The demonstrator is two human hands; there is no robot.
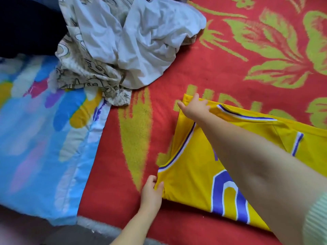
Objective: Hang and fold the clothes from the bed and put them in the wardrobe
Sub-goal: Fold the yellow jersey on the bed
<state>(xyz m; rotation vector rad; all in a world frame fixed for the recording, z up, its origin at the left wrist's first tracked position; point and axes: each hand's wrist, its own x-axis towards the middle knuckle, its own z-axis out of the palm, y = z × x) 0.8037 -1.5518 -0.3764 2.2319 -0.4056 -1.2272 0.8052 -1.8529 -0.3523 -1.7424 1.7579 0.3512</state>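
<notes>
Here, along the left edge of the frame, I see a light blue quilt with bright blotches of colour lying flat, and at the upper left a dark navy garment bunched out of the way. Just right of that, in the upper middle, a crumpled white cotton shirt sits heaped on a beige patterned cloth; I judge these are the pile still waiting, pushed aside to leave working room. All of it rests on the red fleece bedspread with yellow-green flowers. In the lower middle my left hand pinches the near corner of the yellow basketball jersey with purple and white trim, thumb on top and fingers tucked under the edge, probably to keep that side taut. The jersey lies spread flat across the lower right of the frame, number facing up, so it can be folded on the bed. Further up, my right hand reaches across it, fingers curled over the far shoulder strap, gripping it, I think to square the top edge.
</notes>
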